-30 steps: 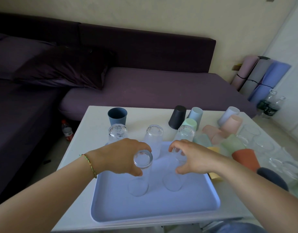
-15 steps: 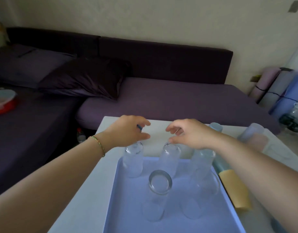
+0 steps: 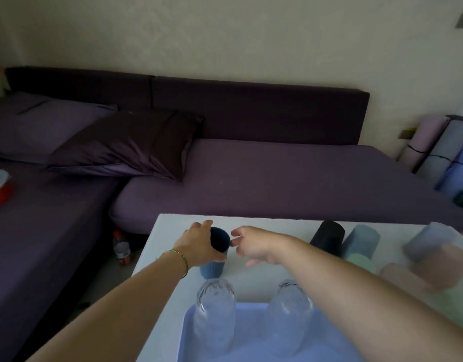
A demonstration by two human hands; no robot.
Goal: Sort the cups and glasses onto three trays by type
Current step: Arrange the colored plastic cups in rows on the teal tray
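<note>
2 hands are working over the far left part of the white surface (image 3: 290,227). The left grip (image 3: 199,248) is gripping the upper wall of the dark blue cup (image 3: 213,269), a ribbed cup standing upright on the surface. Its open mouth is showing just right of the knuckles.

The right grip (image 3: 255,244) is hovering just right of that cup with its fingers loosely curled, holding nothing. Whether a fingertip is touching the rim cannot be told.

Nearer the person than both grips, 2 clear glasses (image 3: 216,309) are standing at the far edge of the blue tray (image 3: 251,346). Right of the right grip, a black cup (image 3: 327,237) and a pale blue cup (image 3: 362,241) are lying on the surface, with more pastel cups blurring beyond them.

Judged step: with glasses already on 1 tray, a coloured cup is being taken up for a tray of its own type. The next move is calling for a straight lift that clears the glass just below the left wrist, then a carry to another tray. No second tray is showing here.
</note>
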